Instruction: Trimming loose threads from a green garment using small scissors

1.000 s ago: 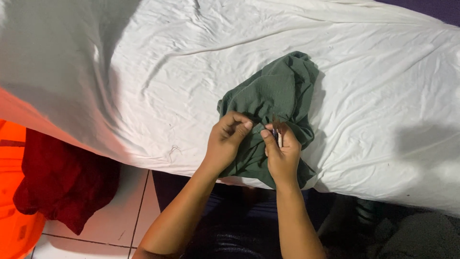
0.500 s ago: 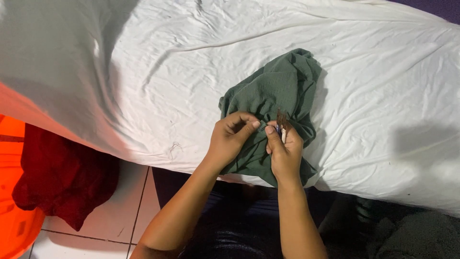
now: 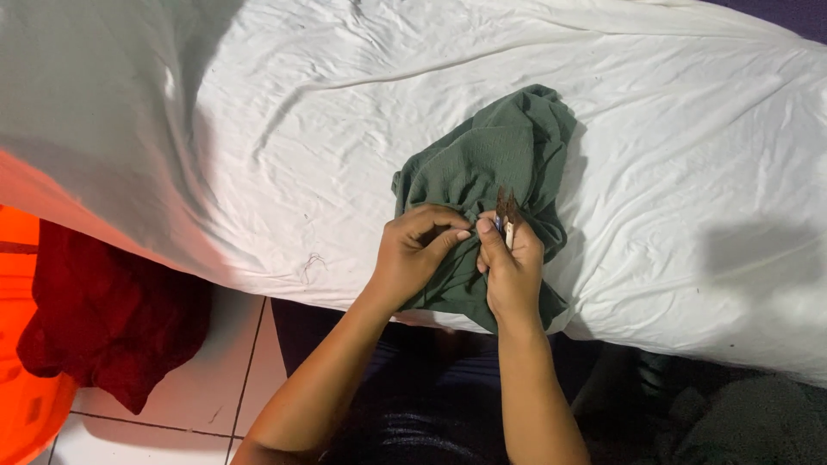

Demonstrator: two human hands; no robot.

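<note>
A bed [image 3: 258, 112] under a creased white sheet [image 3: 689, 155] fills the upper view. Low at the left, a dark red cloth [image 3: 103, 319] hangs from an orange tub [image 3: 21, 405] over pale floor tiles [image 3: 224, 387].

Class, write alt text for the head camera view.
Two hands, left hand and right hand, pinch a crumpled green cloth on a white sheet; the right also holds a small thin tool. A red cloth hangs lower left.
</note>
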